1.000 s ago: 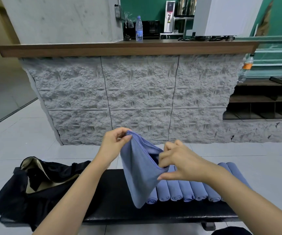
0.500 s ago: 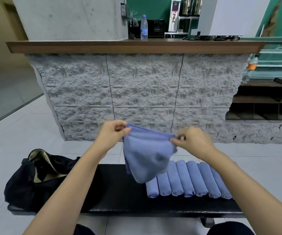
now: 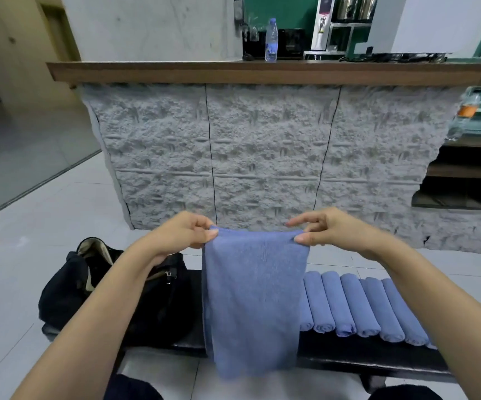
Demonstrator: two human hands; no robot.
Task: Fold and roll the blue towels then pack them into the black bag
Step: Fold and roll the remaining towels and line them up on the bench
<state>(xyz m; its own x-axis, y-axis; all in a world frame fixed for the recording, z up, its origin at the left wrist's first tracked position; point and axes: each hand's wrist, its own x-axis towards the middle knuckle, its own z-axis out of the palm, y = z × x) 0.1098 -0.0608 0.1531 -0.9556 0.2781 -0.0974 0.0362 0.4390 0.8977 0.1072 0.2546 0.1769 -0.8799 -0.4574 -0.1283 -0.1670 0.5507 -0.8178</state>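
We see the left hand (image 3: 181,232) and the right hand (image 3: 329,229) raised side by side in front of the person, each grip clamped on a top corner of one blue towel (image 3: 253,298). The left grip pinches the corner at the towel's 11 o'clock between thumb and curled fingers. The right grip pinches the corner at 1 o'clock with thumb against a finger, while its forefinger sticks out straight toward 9 o'clock, above the towel's upper edge.

The top edge runs nearly level between the two grips. From there the cloth hangs flat and smooth toward 6 o'clock, in front of the black counter (image 3: 349,353) and past its near edge. We cannot tell whether the hanging cloth touches the counter.

At the towel's 3 o'clock, a row of rolled blue towels (image 3: 357,304) lies on the counter, packed side by side and touching, the nearest roll partly hidden behind the hanging cloth. At its 9 o'clock the black bag (image 3: 69,295) sits on the counter's left end, mouth agape and pale lining showing, partly behind the left forearm.

Toward 12 o'clock stands a stone-faced bar (image 3: 262,140) with a wooden top, and a water bottle (image 3: 271,40) upright on it.
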